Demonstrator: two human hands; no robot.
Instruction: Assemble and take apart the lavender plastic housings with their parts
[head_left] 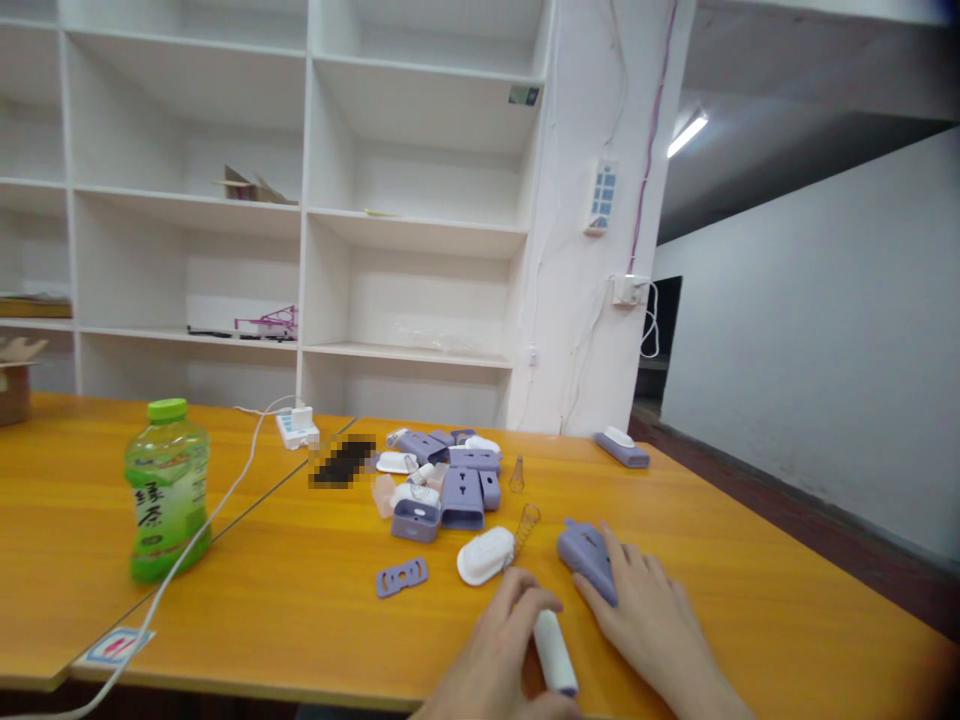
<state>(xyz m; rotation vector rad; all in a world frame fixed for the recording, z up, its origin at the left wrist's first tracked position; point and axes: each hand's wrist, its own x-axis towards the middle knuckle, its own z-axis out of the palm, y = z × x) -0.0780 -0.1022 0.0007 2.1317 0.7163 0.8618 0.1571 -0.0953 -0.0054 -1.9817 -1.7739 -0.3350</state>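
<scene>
My left hand (499, 645) is closed on a long white part with a purple edge (555, 655), held between the fingertips and thumb at the table's front. To its right, my right hand (656, 610) grips a purple plastic housing (585, 562), thumb on the near side and fingers over the far side. The housing lies low against the table. Just beyond my left hand is an oval white cover (486, 556) with a coil spring (527, 527) touching it. A flat purple plate with slots (402, 577) lies further left.
Purple housings (463, 498), white parts and springs are heaped mid-table. A similar purple-and-white piece (622, 448) lies at the far right edge. On the left stand a green tea bottle (169, 490) and a white cable (225, 500); a power strip (297, 430) sits behind.
</scene>
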